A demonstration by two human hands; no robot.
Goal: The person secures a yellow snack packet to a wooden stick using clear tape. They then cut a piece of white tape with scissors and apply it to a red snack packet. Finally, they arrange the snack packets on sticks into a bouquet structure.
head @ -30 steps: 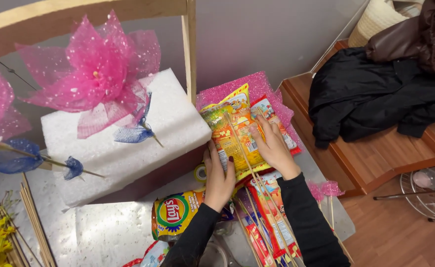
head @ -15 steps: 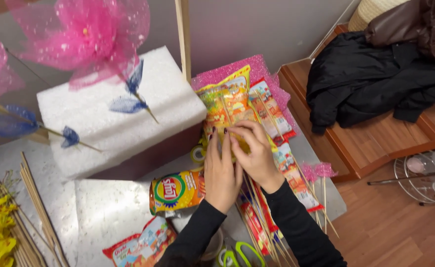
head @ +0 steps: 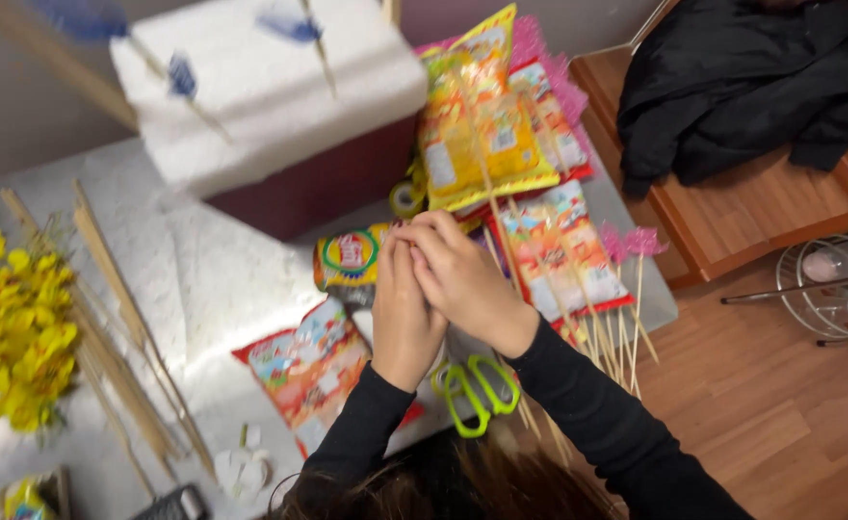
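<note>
- A person's left hand (head: 406,313) and right hand (head: 462,279) are pressed together over the middle of a pale table (head: 202,279), fingertips meeting near the base of a thin wooden stick (head: 489,183).
- The stick runs up and away from the hands, lying across a yellow snack bag (head: 472,144); the step in hand looks like fixing the bag to its stick.
- The grip of both hands is closed, fingers bunched together on something small; whether it is the stick's end, tape or both cannot be told.
- The next move seems to call for a steady pinch so the stick stays lined up with the bag.
- Green scissors (head: 467,385) lie just below the wrists; a red snack bag (head: 313,371) is to the left, and more bags on sticks (head: 563,255) to the right.
- A white foam block (head: 270,87) sits beyond, with sticks pushed into it.
- Yellow flowers (head: 10,327) are cut off at the left edge.
- The picture is blurred, and the fingertips hide whatever they are pinching.
</note>
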